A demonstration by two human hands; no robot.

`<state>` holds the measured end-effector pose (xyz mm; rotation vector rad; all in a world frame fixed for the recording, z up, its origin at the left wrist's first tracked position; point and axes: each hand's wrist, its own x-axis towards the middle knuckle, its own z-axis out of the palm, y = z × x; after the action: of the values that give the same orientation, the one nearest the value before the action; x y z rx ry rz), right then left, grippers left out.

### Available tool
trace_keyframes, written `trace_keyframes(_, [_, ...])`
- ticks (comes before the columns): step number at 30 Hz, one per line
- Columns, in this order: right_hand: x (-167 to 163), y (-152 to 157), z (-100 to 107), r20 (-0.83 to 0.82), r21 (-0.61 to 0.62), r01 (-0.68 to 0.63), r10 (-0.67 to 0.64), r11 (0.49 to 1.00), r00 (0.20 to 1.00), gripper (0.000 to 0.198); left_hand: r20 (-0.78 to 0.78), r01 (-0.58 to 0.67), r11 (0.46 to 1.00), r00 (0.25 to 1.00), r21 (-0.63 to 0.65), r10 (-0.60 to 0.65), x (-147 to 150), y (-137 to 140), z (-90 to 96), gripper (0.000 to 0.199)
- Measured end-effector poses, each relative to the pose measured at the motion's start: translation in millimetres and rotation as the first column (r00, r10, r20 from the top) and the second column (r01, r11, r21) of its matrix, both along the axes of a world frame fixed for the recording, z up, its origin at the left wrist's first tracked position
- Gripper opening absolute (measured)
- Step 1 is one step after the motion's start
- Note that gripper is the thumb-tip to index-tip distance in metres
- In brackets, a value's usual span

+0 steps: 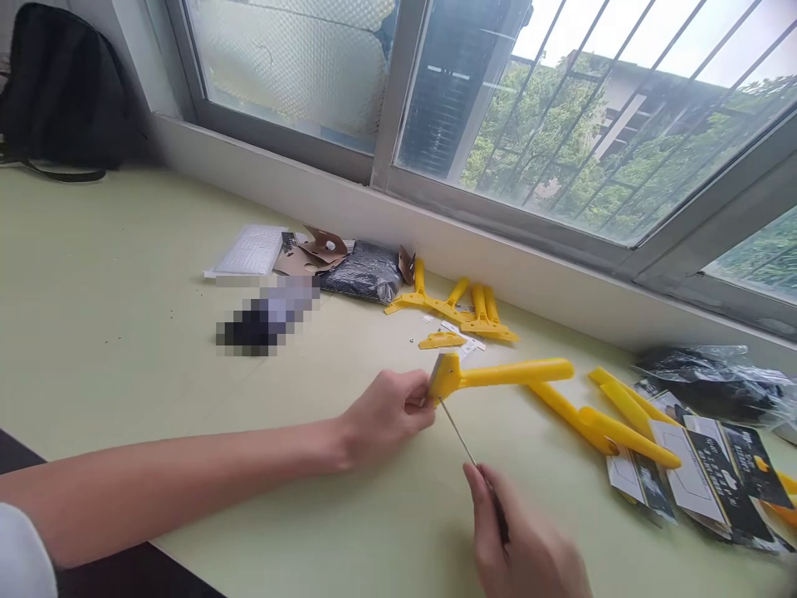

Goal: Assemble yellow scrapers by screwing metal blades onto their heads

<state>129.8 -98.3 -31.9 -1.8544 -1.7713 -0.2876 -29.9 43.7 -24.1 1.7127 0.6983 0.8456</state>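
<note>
A yellow scraper (516, 374) is held by its head in my left hand (392, 407), its long handle pointing to the right. My left fingers are closed on the edge of the head. In my right hand (523, 540) is a screwdriver (459, 432), gripped by its dark handle, which the fingers mostly cover. Its thin metal shaft slants up to the lower side of the scraper's head, and the tip appears to touch there. Behind the hands, a loose yellow scraper part (442, 340) lies on the table over a white and black card.
Several yellow scrapers (479, 316) lie near the window wall. More yellow handles (628, 436) and printed cards (703, 473) are at the right, with a black plastic-wrapped bundle (710, 374). Packaging (364, 270) and a white packet (249, 249) lie farther back. A black backpack (68, 91) stands at the far left.
</note>
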Motion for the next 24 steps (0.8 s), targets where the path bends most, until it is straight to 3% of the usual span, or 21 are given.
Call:
trace_keyframes(3, [-11.3, 32.2, 6.1, -0.132, -0.188, 0.015, -0.04, 0.982, 0.99, 0.045, -0.028, -0.136, 0.975, 0.989, 0.178, 0.144, -2.4, 18.7, -3.8, 0.014])
trace_keyframes(7, [-28.1, 73.3, 17.4, -0.442, -0.381, -0.046, -0.138, 0.924, 0.886, 0.038, -0.015, -0.246, 0.922, 0.965, 0.3, 0.262, -8.0, 45.0, -6.9, 0.013])
trace_keyframes(13, [-28.4, 81.2, 15.2, -0.509, -0.322, -0.049, -0.13, 0.945, 0.851, 0.019, -0.053, -0.244, 0.895, 0.957, 0.373, 0.284, -11.5, 56.6, -10.7, 0.011])
trace_keyframes(20, [-28.8, 78.4, 2.1, -0.389, -0.263, 0.059, -0.162, 0.963, 0.907, 0.03, -0.08, -0.18, 0.901, 0.97, 0.396, 0.229, -9.1, 58.1, -15.2, 0.016])
trace_keyframes(24, [-33.8, 82.8, -1.2, -0.334, -0.21, 0.06, -0.13, 0.976, 0.934, 0.02, -0.082, -0.157, 0.9, 0.975, 0.406, 0.207, -8.4, 63.4, -14.6, 0.019])
